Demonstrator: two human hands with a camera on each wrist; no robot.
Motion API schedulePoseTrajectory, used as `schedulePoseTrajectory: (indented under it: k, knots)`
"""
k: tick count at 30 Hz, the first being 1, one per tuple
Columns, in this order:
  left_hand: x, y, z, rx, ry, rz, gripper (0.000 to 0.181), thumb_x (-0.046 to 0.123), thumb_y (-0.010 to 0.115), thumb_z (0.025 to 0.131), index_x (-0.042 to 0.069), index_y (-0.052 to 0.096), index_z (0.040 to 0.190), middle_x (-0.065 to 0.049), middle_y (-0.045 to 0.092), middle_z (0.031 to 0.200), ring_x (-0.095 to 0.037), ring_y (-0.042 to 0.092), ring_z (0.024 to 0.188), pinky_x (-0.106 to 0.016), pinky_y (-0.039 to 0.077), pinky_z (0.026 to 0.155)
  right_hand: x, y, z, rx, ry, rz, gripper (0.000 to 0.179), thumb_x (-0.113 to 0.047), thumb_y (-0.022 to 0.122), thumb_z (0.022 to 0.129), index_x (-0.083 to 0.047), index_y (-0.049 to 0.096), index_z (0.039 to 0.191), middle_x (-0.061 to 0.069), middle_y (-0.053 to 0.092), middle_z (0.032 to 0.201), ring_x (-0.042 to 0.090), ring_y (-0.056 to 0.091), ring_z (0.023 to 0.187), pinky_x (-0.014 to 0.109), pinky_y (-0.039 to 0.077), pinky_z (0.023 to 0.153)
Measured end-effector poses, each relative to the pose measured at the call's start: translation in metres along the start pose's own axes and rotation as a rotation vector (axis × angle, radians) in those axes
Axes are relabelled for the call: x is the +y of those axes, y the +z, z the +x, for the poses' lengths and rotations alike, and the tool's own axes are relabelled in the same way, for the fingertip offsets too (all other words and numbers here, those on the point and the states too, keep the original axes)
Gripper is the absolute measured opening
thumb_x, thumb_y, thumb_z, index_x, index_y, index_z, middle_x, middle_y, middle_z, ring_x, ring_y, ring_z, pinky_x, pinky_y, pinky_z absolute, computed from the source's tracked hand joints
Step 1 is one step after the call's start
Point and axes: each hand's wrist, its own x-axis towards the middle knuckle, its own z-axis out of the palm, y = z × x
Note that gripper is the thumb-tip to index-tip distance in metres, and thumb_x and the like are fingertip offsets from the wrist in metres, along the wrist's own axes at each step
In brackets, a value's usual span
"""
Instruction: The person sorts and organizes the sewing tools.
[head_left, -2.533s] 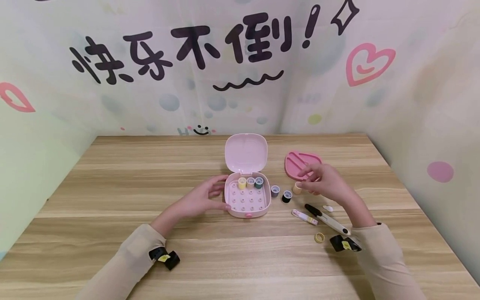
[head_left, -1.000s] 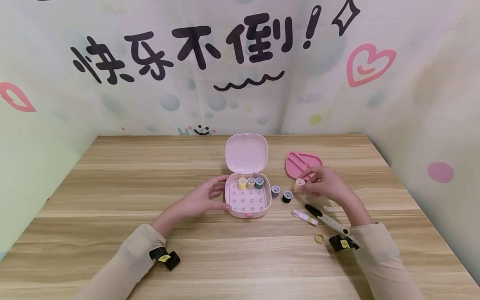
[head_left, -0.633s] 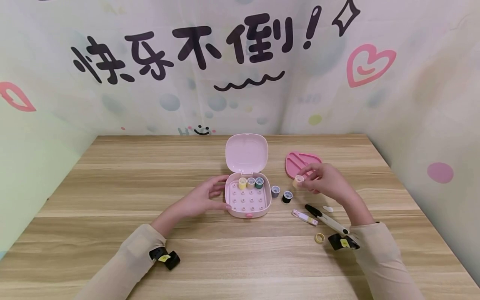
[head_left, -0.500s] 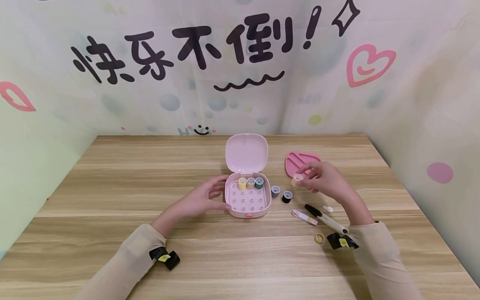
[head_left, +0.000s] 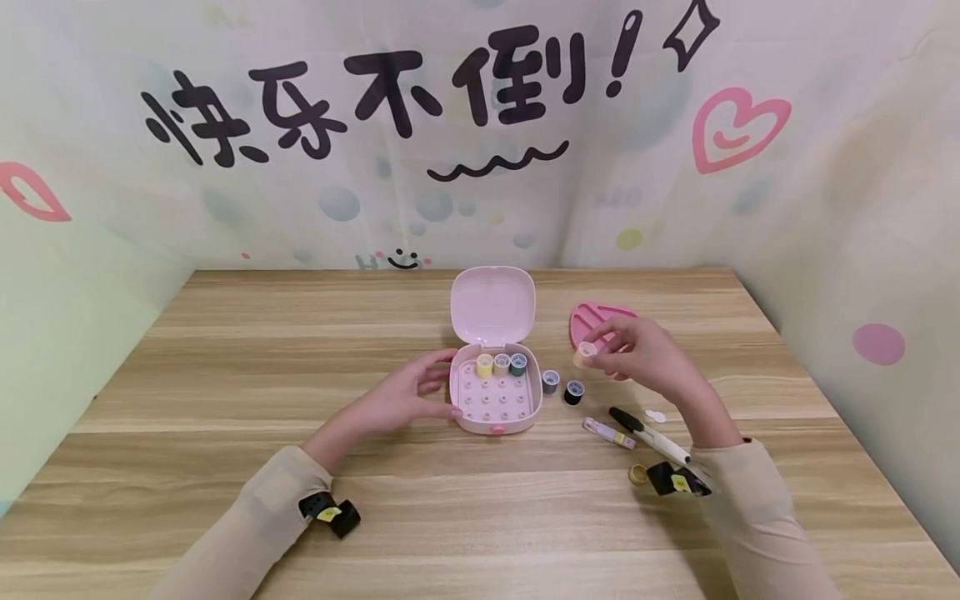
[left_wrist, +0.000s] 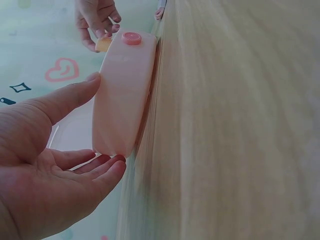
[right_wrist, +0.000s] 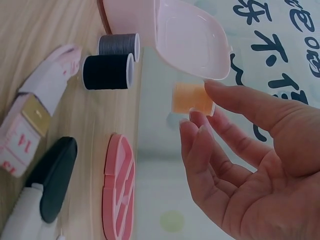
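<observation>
Presently pinched in the right grip (head_left: 643,354), above the surface (head_left: 420,542): peach thread spool (right_wrist: 190,98), probably light, stiff and slippery-rimmed, best taken by the sides. Left of this grip, likely in the way: gray spool (head_left: 551,382), black spool (head_left: 573,393). Farther left: pink box (head_left: 480,427), touched by the spread left grip (head_left: 397,400). Just beyond: pink tray (head_left: 579,327).

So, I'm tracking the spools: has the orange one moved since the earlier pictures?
Yes: against the black spool in the head view, the orange spool has moved up and slightly left, pinched by the right hand.
</observation>
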Motion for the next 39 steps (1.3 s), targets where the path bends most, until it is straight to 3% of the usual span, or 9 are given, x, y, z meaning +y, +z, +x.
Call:
schedulePoseTrajectory:
  k: [8,16,26,39]
  knots:
    - [0.002,0.000,0.000,-0.002,-0.010,0.003,0.085,0.006,0.080,0.084,-0.004,0.031,0.153,-0.025,0.033,0.157,-0.042,0.042,0.140,-0.048,0.037,0.118,-0.007,0.003,0.001,0.003,-0.020,0.017,0.035,-0.013,0.079,0.087,0.004,0.065,0.113,0.015,0.067,0.090,0.023,0.066,0.075,0.034,0.062,0.066]
    - [0.004,0.000,-0.001,0.002,-0.012,-0.010,0.084,0.004,0.080,0.084,-0.004,0.031,0.152,-0.025,0.034,0.156,-0.042,0.042,0.140,-0.047,0.037,0.118,-0.013,0.007,0.003,-0.007,-0.020,0.032,0.032,-0.013,0.079,0.086,0.004,0.065,0.109,0.015,0.068,0.090,0.029,0.068,0.078,0.044,0.063,0.068]
    - [0.003,0.000,0.000,-0.003,-0.013,-0.006,0.084,0.005,0.080,0.084,-0.005,0.031,0.152,-0.025,0.034,0.156,-0.042,0.042,0.140,-0.047,0.037,0.118,-0.025,0.014,0.007,-0.016,-0.061,0.039,0.028,-0.014,0.081,0.085,0.000,0.069,0.106,0.013,0.069,0.091,0.026,0.066,0.076,0.042,0.063,0.065]
    - [0.003,0.000,-0.001,-0.004,-0.005,-0.003,0.084,0.004,0.079,0.084,-0.005,0.031,0.152,-0.026,0.035,0.155,-0.042,0.043,0.139,-0.047,0.037,0.118,-0.044,0.031,0.017,-0.047,-0.023,0.029,0.029,-0.014,0.079,0.086,-0.004,0.069,0.111,0.012,0.070,0.088,0.034,0.069,0.079,0.046,0.063,0.072]
